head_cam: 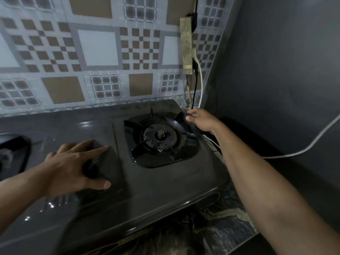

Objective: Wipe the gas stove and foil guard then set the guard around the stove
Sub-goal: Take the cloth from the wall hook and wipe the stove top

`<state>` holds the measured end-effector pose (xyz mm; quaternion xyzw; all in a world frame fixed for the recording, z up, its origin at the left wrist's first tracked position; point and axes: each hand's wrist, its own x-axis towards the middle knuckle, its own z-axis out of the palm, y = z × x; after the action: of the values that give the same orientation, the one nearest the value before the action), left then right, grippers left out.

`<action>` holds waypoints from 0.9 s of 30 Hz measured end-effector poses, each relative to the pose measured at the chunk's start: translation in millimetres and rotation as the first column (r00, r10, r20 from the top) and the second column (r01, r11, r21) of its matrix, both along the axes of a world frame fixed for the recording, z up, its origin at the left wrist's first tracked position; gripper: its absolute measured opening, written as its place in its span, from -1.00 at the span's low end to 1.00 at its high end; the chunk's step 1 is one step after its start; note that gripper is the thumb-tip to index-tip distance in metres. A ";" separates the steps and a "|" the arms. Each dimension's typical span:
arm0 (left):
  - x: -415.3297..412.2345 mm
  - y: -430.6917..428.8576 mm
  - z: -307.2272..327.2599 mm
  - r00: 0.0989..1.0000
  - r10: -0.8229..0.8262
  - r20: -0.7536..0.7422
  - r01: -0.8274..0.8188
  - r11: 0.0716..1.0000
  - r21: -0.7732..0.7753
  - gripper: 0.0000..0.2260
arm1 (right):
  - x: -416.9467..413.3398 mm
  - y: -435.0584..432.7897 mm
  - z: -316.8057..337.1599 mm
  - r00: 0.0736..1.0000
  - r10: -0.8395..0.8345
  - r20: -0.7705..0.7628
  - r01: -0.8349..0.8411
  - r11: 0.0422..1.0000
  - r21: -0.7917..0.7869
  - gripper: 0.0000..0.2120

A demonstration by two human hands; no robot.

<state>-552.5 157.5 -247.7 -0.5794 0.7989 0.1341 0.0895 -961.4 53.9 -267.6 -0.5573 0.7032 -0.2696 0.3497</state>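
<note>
Gas stove [147, 181] seen across lower centre of frame, against patterned wall. Left hand [73, 166] laid flat, fingers spread, on stove top at lower left, nothing gripped; likely stove steadied. Right hand [200, 120] closed on dark cloth-like piece at far corner of pan support [161, 138], centre right; corner probably being wiped. Foil guard not seen.
</note>
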 end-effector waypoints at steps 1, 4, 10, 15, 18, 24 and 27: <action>0.2 0.7 0.0 1.000 -0.003 0.005 0.003 1.000 -0.005 -0.04 | 2.1 -6.4 1.3 1.000 -0.005 -0.022 0.005 1.000 0.006 -0.61; 0.8 2.5 0.5 1.000 -0.008 0.023 0.008 1.000 0.001 -0.06 | 11.6 -26.9 7.7 0.996 0.010 -0.091 -0.012 1.000 -0.018 -0.74; 2.2 1.4 -2.4 1.000 -0.008 0.006 0.008 1.000 0.013 -0.07 | 25.8 -63.4 16.2 0.989 -0.001 -0.151 -0.007 0.999 -0.053 -0.62; 9.3 -5.8 6.6 0.999 -0.010 -0.046 0.013 0.997 0.081 -0.02 | 44.7 -83.8 27.1 0.952 0.067 -0.297 -0.069 0.998 0.003 -0.60; 21.6 -15.0 6.3 1.000 0.009 -0.027 -0.009 1.000 0.004 0.10 | 60.1 -92.4 32.7 0.896 0.139 -0.422 -0.096 0.988 0.121 -0.62; 27.8 -17.7 0.4 1.000 0.020 0.019 -0.020 1.000 0.000 0.15 | 97.5 -104.4 39.1 0.794 0.245 -0.557 -0.142 0.965 0.221 -0.83; 30.2 -16.8 0.4 1.000 0.005 0.021 -0.005 1.000 0.001 0.14 | 120.6 -109.1 39.6 0.784 0.281 -0.554 -0.182 0.957 0.227 -0.57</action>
<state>-522.3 140.7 -247.3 -0.5827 0.7965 0.1284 0.0978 -840.8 -55.3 -228.0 -0.6648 0.7214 0.0161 0.1931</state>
